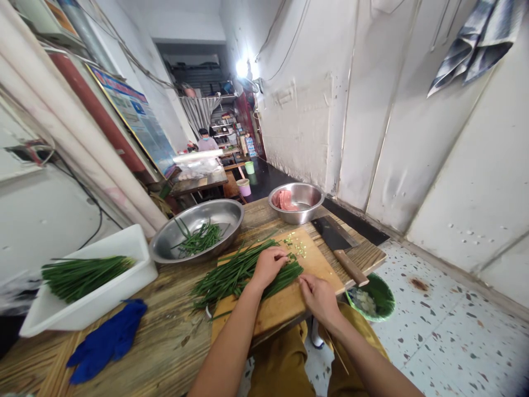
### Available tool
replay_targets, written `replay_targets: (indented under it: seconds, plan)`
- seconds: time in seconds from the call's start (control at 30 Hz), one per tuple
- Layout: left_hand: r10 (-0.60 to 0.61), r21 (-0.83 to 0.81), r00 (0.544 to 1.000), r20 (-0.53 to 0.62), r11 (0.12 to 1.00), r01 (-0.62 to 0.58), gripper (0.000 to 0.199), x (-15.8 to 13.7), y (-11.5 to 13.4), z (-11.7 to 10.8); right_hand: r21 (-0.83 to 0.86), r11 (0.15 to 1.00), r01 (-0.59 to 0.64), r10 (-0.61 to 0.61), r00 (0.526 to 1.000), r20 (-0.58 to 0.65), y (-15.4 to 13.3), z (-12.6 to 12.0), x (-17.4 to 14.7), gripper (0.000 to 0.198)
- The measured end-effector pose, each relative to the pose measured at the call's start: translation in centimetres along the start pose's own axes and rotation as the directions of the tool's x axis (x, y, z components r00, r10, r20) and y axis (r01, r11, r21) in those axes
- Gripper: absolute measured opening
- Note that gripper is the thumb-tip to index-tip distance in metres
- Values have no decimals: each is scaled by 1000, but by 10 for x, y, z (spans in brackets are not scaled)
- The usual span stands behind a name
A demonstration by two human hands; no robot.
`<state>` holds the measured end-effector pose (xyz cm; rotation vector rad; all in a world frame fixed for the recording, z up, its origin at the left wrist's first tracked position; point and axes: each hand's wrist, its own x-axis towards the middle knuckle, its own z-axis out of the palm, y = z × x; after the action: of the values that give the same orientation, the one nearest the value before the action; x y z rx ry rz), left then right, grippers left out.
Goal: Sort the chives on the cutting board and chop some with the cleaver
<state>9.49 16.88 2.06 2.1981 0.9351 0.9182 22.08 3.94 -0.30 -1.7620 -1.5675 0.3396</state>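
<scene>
A bunch of green chives (237, 270) lies across a wooden cutting board (322, 264), cut ends to the right. My left hand (268, 267) rests over the bunch near those ends, fingers curled down onto it. Just right of the cut ends, my right hand (320, 298) is closed in a pinch; whatever its fingertips hold is hidden. A thin tan strand (338, 353) hangs below that hand, and I cannot tell whether the hand holds it. Small pale chive trimmings (295, 242) are scattered on the board's far side. A cleaver (336, 240) lies flat to the right, handle toward me.
A wide metal bowl (157, 242) holds chives; a smaller metal bowl (312, 207) holds pink meat. At left are a white tub (53, 322) of chives and blue gloves (109, 339). A green-lined bin (386, 303) stands below the right edge. A person (207, 143) sits far back.
</scene>
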Motion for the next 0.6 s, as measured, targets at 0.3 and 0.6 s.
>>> replay_targets:
  seconds: [0.3,0.6]
  plan:
    - [40,-2,998,53,999,-40,10,-2,2,-2,-1,1000,-3,3,1000,-13,0,1,0,30]
    - [109,29,972,210,993,-117,27,-7,12,-12,4,1000,-7,8,1000,-22,1,2,-2,31]
